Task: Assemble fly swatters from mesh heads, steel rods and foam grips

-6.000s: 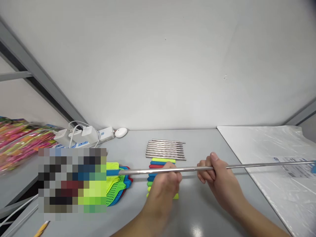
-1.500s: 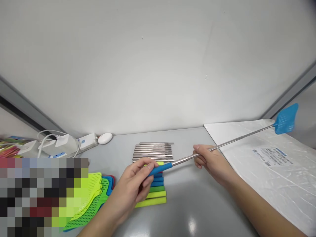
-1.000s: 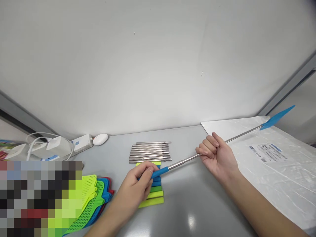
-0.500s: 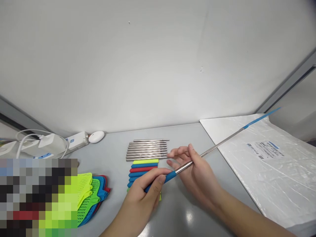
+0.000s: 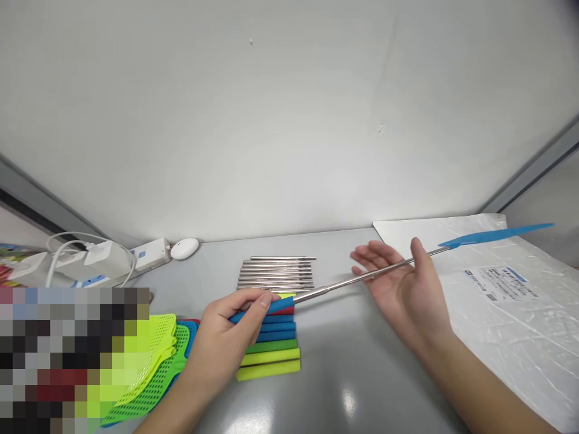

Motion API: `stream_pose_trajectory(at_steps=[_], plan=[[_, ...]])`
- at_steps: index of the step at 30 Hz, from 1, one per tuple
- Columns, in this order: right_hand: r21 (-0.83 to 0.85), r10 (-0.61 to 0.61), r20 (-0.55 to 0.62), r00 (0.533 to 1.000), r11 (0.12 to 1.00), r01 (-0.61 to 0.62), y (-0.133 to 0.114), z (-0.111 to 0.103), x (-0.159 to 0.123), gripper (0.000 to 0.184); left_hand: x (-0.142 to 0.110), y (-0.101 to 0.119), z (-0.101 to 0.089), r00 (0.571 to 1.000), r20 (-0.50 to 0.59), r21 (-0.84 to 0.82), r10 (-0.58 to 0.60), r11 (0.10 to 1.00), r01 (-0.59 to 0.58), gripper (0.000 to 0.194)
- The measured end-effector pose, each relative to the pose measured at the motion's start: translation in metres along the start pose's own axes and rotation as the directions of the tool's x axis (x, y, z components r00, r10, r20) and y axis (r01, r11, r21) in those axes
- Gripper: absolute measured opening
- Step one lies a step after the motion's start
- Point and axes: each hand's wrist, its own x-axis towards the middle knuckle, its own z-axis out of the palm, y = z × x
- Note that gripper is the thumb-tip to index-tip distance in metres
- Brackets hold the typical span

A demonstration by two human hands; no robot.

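Note:
My left hand (image 5: 242,322) is closed around the blue handle of a fly swatter (image 5: 344,282) with a steel telescopic rod. Its blue head (image 5: 502,234), seen nearly edge-on, points to the right above a white package. Under the rod, my right hand (image 5: 402,286) is open, palm up with the fingers spread, and the rod crosses over the palm. Below my left hand lies a row of coloured handle sleeves (image 5: 275,355) in blue, green, yellow and red, partly covered by the hand. Behind them, several steel rods (image 5: 275,274) lie side by side.
Perforated swatter heads (image 5: 154,355) in yellow, green and blue are stacked at the left. A power strip (image 5: 151,254) with plugs and cables, and a white oval object (image 5: 184,248), stand at the back left. The white wrapped package (image 5: 534,337) covers the right side of the grey table (image 5: 344,386).
My left hand has moved left with the swatter, which now lies flatter. My right hand has slid right along the rod, with its fingers wider open.

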Motion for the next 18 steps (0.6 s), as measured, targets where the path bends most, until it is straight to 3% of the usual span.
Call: stream_pose_trajectory(at_steps=[4, 8, 11, 12, 15, 18], plan=[[0.005, -0.079, -0.212, 0.974, 0.997, 0.082, -0.021, -0.016, 0.019, 0.044, 0.007, 0.001, -0.016, 0.996, -0.07, 0.03, 0.055, 0.998, -0.053, 0.029], [-0.129, -0.177, -0.24, 0.955, 0.98, 0.149, -0.021, -0.022, 0.025, 0.039, 0.008, 0.007, -0.021, 0.973, -0.205, 0.083, 0.108, 0.992, -0.093, 0.023], [-0.249, -0.227, -0.152, 0.962, 0.951, 0.185, 0.001, -0.017, 0.018, 0.041, 0.001, 0.01, -0.009, 0.948, -0.284, 0.107, 0.141, 0.988, -0.115, 0.021], [-0.274, -0.218, -0.106, 0.97, 0.944, 0.182, 0.011, -0.013, 0.013, 0.042, -0.002, 0.01, -0.003, 0.951, -0.264, 0.136, 0.159, 0.983, -0.126, 0.02], [-0.306, 0.004, 0.089, 0.996, 0.952, 0.024, 0.039, -0.005, -0.003, 0.047, -0.011, 0.009, 0.013, 0.971, -0.106, 0.229, 0.213, 0.956, -0.185, 0.021], [-0.396, 0.012, 0.175, 0.984, 0.916, 0.06, 0.05, -0.003, -0.014, 0.048, -0.013, 0.006, 0.017, 0.972, -0.087, 0.223, 0.217, 0.955, -0.193, 0.024]])
